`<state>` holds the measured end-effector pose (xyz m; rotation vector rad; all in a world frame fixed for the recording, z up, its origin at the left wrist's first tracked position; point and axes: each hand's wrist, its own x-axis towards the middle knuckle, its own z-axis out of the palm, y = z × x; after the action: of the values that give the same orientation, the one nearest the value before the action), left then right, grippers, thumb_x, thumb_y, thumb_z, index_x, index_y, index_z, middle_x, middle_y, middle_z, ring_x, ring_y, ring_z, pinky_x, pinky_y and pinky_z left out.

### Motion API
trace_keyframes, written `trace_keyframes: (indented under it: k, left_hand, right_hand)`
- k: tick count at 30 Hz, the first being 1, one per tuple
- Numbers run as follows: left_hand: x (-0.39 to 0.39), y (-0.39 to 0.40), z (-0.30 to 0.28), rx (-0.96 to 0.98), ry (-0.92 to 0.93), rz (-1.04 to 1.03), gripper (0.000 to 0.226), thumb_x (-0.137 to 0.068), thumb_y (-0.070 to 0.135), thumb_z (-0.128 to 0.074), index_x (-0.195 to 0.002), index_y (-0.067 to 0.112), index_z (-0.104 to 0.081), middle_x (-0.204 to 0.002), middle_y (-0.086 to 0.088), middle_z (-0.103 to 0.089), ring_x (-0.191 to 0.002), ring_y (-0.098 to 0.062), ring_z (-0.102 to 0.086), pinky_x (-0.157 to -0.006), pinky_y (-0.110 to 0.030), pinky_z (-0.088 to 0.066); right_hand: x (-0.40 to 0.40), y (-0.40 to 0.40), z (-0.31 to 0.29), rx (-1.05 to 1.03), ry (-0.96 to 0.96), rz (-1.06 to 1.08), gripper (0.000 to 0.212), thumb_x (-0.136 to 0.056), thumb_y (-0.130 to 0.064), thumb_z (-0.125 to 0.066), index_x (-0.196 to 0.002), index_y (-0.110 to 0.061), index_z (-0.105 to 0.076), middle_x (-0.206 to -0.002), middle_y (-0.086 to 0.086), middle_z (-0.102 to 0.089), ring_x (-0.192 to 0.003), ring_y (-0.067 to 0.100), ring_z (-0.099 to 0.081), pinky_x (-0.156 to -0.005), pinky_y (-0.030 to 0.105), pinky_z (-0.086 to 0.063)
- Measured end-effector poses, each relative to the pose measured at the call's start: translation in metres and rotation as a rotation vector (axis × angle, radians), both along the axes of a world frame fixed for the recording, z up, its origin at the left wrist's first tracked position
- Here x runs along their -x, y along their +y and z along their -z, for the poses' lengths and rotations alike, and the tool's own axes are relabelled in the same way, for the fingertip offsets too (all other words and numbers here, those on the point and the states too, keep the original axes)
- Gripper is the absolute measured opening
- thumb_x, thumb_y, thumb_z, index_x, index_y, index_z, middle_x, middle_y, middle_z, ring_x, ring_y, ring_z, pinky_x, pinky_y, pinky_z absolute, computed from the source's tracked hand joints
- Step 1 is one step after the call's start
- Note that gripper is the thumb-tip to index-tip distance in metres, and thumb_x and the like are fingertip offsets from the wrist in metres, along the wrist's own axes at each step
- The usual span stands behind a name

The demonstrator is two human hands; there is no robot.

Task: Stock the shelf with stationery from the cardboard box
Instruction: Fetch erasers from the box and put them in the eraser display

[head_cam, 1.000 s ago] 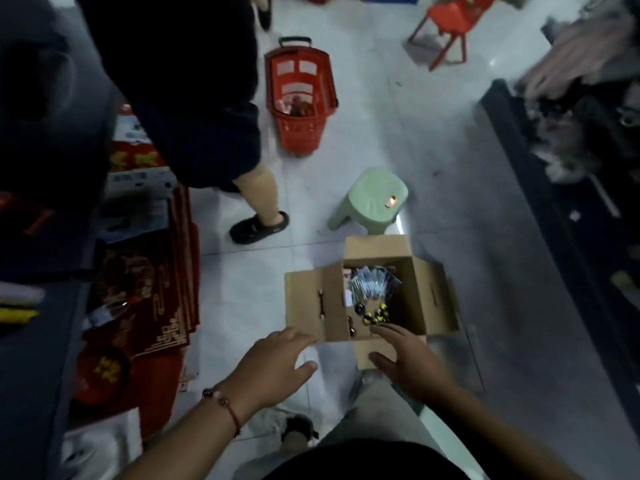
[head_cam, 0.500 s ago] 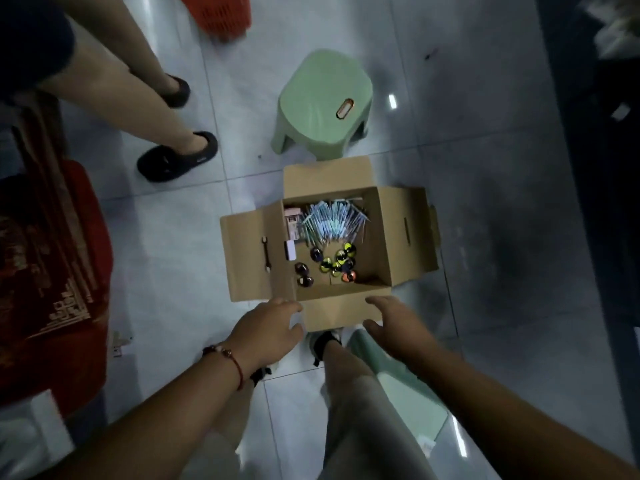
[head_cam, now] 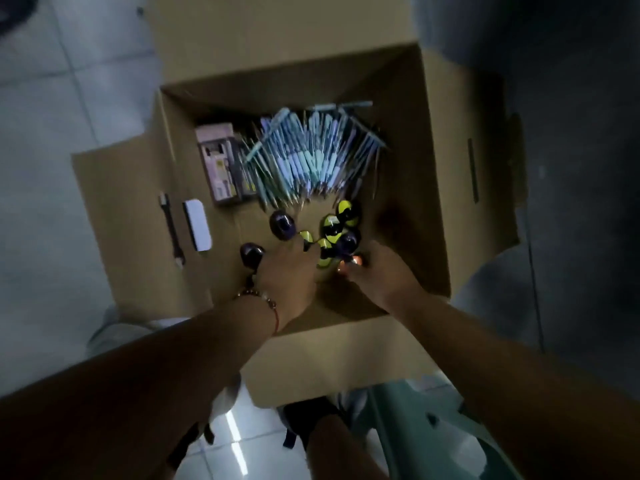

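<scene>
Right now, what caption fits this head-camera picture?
Both hands reach into an open brown cardboard box holding blue pens.

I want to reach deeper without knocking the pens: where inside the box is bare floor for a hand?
Bare cardboard lies along the right wall of the cardboard box, right of the pens and round items. The left is crowded by pink packs; both hands, left hand and right hand, fill the near middle.

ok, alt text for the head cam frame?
Both hands, left and right, reach into an open cardboard box among small round yellow and dark items. A pile of blue pens lies behind them.
</scene>
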<state>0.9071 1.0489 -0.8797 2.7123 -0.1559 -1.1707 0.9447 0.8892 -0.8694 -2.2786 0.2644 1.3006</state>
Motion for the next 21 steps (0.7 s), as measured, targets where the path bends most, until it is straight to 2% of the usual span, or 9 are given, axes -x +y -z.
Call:
trace_keyframes:
  k: [3, 7, 10, 12, 16, 19, 21]
  left_hand:
    - [0.011, -0.014, 0.059, -0.08, -0.027, 0.08, 0.07, -0.085, 0.031, -0.064, -0.144, 0.022, -0.028, -0.144, -0.014, -0.027, -0.113, -0.032, -0.045, -0.081, -0.041, -0.047]
    - [0.019, -0.025, 0.089, -0.12, -0.167, 0.023, 0.074, -0.084, 0.042, -0.063, -0.142, 0.024, -0.022, -0.149, -0.017, -0.019, -0.119, -0.034, -0.038, -0.083, -0.042, -0.046]
    - [0.012, -0.03, 0.099, -0.104, -0.17, -0.06, 0.077, -0.081, 0.042, -0.067, -0.141, 0.021, -0.023, -0.147, -0.018, -0.019, -0.118, -0.034, -0.037, -0.083, -0.04, -0.049]
    - [0.009, -0.032, 0.104, -0.076, -0.172, -0.091, 0.076, -0.081, 0.037, -0.069, -0.139, 0.018, -0.025, -0.145, -0.018, -0.022, -0.117, -0.033, -0.039, -0.082, -0.037, -0.049]
    - [0.006, -0.035, 0.109, -0.072, -0.177, -0.073, 0.053, -0.089, 0.021, -0.058, -0.133, 0.023, -0.029, -0.144, -0.019, -0.021, -0.115, -0.036, -0.044, -0.081, -0.036, -0.05]
    - [-0.002, -0.032, 0.11, -0.012, -0.105, -0.062, 0.048, -0.09, 0.018, -0.058, -0.132, 0.024, -0.035, -0.137, -0.017, -0.024, -0.109, -0.036, -0.049, -0.074, -0.036, -0.047]
    - [-0.006, -0.027, 0.101, 0.107, -0.043, -0.195, 0.041, -0.086, 0.018, -0.062, -0.123, 0.022, -0.045, -0.126, -0.012, -0.034, -0.096, -0.032, -0.054, -0.069, -0.035, -0.044]
  right_hand:
    - [-0.002, 0.006, 0.063, 0.049, -0.012, 0.152, 0.042, -0.087, -0.032, -0.065, -0.125, -0.017, -0.055, -0.121, 0.008, -0.063, -0.112, 0.028, -0.06, -0.094, 0.038, -0.048]
    - [-0.005, 0.013, 0.101, 0.141, -0.109, 0.249, 0.042, -0.088, -0.032, -0.067, -0.123, -0.013, -0.053, -0.116, 0.008, -0.064, -0.11, 0.028, -0.061, -0.089, 0.037, -0.049]
    - [-0.007, 0.015, 0.114, 0.134, -0.112, 0.26, 0.031, -0.086, -0.027, -0.068, -0.114, -0.015, -0.059, -0.102, 0.006, -0.067, -0.096, 0.026, -0.065, -0.07, 0.032, -0.049]
    - [-0.009, 0.014, 0.116, 0.093, -0.097, 0.274, 0.028, -0.085, -0.025, -0.072, -0.107, -0.014, -0.06, -0.094, 0.0, -0.065, -0.089, 0.021, -0.064, -0.064, 0.028, -0.045]
    - [-0.01, 0.009, 0.103, 0.049, -0.046, 0.417, 0.032, -0.081, -0.025, -0.078, -0.098, -0.015, -0.053, -0.087, -0.001, -0.058, -0.084, 0.018, -0.057, -0.069, 0.029, -0.045]
    - [-0.007, 0.006, 0.086, -0.05, -0.007, 0.681, 0.025, -0.081, -0.016, -0.077, -0.089, -0.014, -0.053, -0.081, 0.004, -0.062, -0.077, 0.021, -0.061, -0.064, 0.029, -0.048]
    - [-0.007, 0.005, 0.064, -0.17, 0.054, 0.843, 0.02, -0.084, -0.01, -0.074, -0.083, -0.015, -0.054, -0.08, 0.007, -0.064, -0.074, 0.02, -0.061, -0.062, 0.03, -0.05]
